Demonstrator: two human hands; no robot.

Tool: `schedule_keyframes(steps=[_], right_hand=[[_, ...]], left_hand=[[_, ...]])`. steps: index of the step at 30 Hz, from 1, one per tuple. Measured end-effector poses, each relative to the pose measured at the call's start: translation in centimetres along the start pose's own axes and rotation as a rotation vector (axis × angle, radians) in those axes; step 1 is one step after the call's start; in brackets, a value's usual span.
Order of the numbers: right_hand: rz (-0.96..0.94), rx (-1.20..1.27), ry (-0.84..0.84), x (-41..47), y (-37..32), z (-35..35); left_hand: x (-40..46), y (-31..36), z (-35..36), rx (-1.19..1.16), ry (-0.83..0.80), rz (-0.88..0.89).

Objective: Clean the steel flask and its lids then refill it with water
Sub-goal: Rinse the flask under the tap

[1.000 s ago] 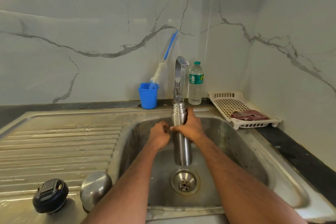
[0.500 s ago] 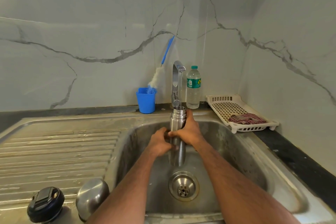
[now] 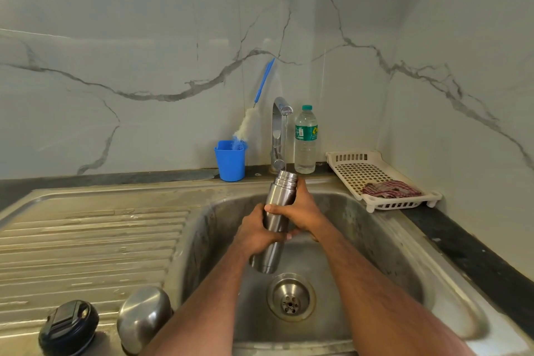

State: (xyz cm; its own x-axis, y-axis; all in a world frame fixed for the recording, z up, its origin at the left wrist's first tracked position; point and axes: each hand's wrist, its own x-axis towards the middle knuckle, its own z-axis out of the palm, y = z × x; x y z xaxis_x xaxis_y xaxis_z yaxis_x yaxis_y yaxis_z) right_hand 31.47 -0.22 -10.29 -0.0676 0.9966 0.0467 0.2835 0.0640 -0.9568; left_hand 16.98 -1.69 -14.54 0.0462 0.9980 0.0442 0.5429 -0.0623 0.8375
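The open steel flask (image 3: 281, 191) is held over the sink basin (image 3: 375, 254), tilted with its mouth up and to the right, just under the tap (image 3: 280, 130). A thin stream of water falls from the spout toward its mouth. My right hand (image 3: 302, 211) grips its upper body. My left hand (image 3: 255, 233) grips its middle, lower down. The steel cup lid (image 3: 143, 316) and the black stopper lid (image 3: 68, 326) sit on the drainboard at the front left.
A blue cup (image 3: 230, 160) with a bottle brush (image 3: 254, 113) stands behind the sink. A plastic water bottle (image 3: 305, 140) stands right of the tap. A white basket (image 3: 378, 179) holding a striped cloth (image 3: 390, 189) sits at the right. The drain (image 3: 290, 296) lies below the flask.
The flask has gone from upright to tilted, its base swinging toward the left. My left hand has slid from beside the flask onto its middle.
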Motion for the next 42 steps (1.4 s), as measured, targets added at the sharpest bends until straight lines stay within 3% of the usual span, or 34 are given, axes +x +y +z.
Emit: schedule_keyframes(steps=[8,13,15,17,19,22,25,29,32,36,40,42], right_hand=[[0.036,-0.054,-0.046,-0.5,0.3,0.4],[-0.089,-0.073,0.223,0.4,-0.9,0.0],[-0.111,-0.104,0.317,0.7,-0.6,-0.1],[-0.059,-0.233,0.236,0.3,0.0,0.4],[-0.037,-0.329,0.183,0.2,0.3,0.5],[-0.075,-0.222,0.278,0.8,-0.2,0.3],[-0.037,-0.352,0.176,0.3,-0.1,0.6],[-0.086,-0.303,0.262,0.7,-0.5,0.4],[-0.031,-0.385,0.168,0.2,-0.2,0.2],[-0.056,-0.364,0.251,0.6,-0.4,-0.1],[0.079,-0.555,0.079,-0.6,-0.1,0.0],[0.059,-0.619,0.059,-1.3,-0.5,-0.3]], left_hand=[[0.1,-0.1,0.0,-0.023,-0.026,-0.015],[0.3,0.2,-0.8,-0.128,-0.032,-0.031],[0.5,0.6,-1.5,-0.287,0.085,-0.088],[0.4,0.7,-2.2,-0.386,0.276,-0.142],[0.5,0.5,-2.4,-0.392,0.36,-0.158],[0.8,0.6,-2.1,-0.334,0.318,-0.185],[0.9,0.6,-1.4,-0.231,0.272,-0.133],[0.8,0.6,-1.4,-0.149,0.227,-0.098],[0.9,0.4,-1.3,-0.106,0.215,-0.09],[0.9,0.5,-1.4,-0.097,0.22,-0.103],[-0.3,1.1,-1.3,0.022,0.188,-0.061],[-1.3,1.1,-1.8,0.082,0.191,-0.066]])
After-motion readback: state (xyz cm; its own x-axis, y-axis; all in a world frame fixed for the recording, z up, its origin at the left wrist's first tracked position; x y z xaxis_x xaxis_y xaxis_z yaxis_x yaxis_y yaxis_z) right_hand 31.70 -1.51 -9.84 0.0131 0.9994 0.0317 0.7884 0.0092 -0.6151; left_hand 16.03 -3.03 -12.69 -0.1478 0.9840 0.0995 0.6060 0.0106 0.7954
